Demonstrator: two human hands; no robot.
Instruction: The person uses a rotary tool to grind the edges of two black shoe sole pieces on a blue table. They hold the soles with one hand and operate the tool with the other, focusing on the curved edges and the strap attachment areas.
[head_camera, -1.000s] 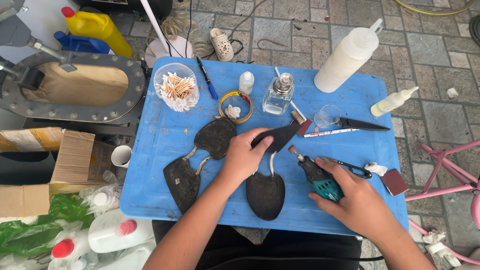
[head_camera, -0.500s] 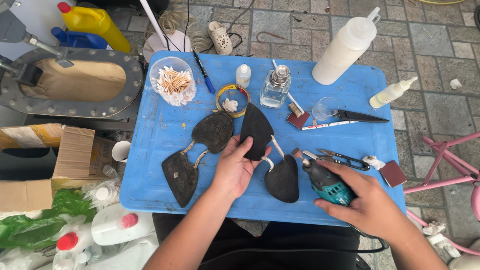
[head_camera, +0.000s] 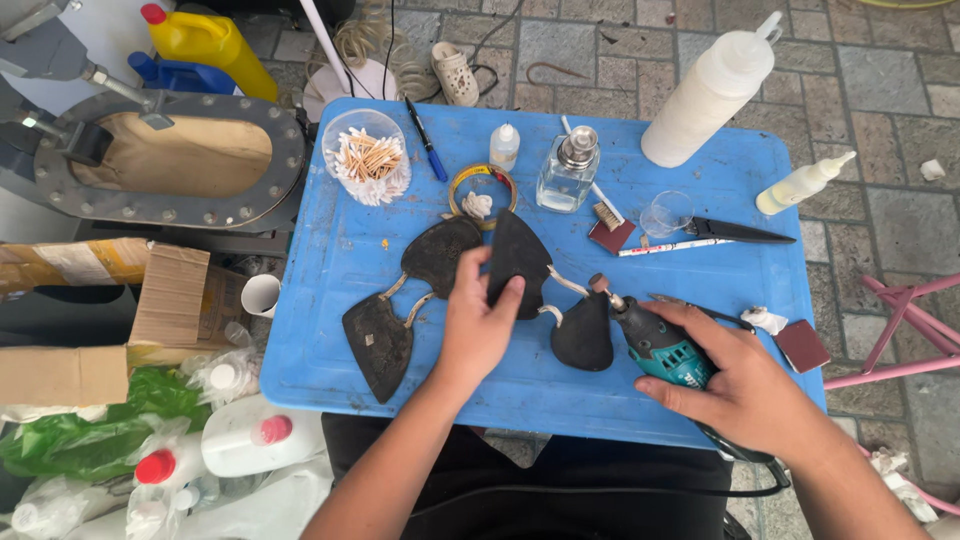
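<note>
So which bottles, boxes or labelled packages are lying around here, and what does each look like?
Tall white squeeze bottle: blue table's far right, tilted.
Small cream nozzle bottle: right edge, lying down.
Clear glass bottle, metal top: far centre.
Tiny white dropper bottle: beside it.
Yellow jug, red cap: on the ground, far left.
Brown cardboard box: left of table.

An outdoor repair workshop on paving stones (head_camera: 880, 90): beyond the hands, a blue counter (head_camera: 330, 250) crowded with solvent bottles (head_camera: 710, 95), cotton swabs (head_camera: 368, 158), and a rotary tool (head_camera: 660, 345).
</note>
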